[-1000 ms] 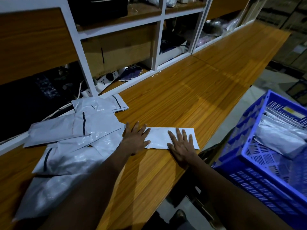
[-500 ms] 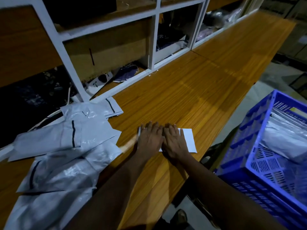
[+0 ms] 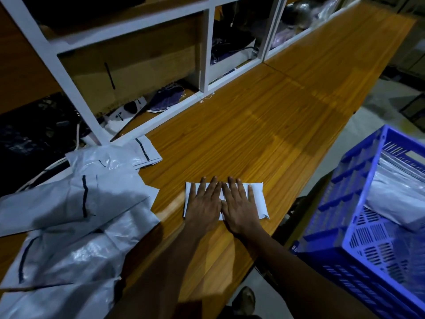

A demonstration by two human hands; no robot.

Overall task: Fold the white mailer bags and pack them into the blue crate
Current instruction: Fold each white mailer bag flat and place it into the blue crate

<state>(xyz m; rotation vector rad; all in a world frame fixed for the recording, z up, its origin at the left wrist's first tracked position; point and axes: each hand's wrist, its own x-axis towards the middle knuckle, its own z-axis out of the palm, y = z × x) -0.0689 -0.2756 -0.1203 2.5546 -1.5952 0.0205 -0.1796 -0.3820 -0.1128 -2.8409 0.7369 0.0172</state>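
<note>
2 hands press flat on 1 folded white mailer bag (image 3: 258,199): left hand (image 3: 204,203) and right hand (image 3: 239,206) side by side, fingers straight and close together. The bag's long axis runs left-right near the wooden counter's (image 3: 264,125) front edge, between the loose bags (image 3: 80,215) and the blue crate (image 3: 340,194).

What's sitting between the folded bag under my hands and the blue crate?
Nothing visible. The left hand and right hand lie flat on the folded bag; bare wooden table runs from it to the edge, and the blue crate beyond is open-topped.
</note>
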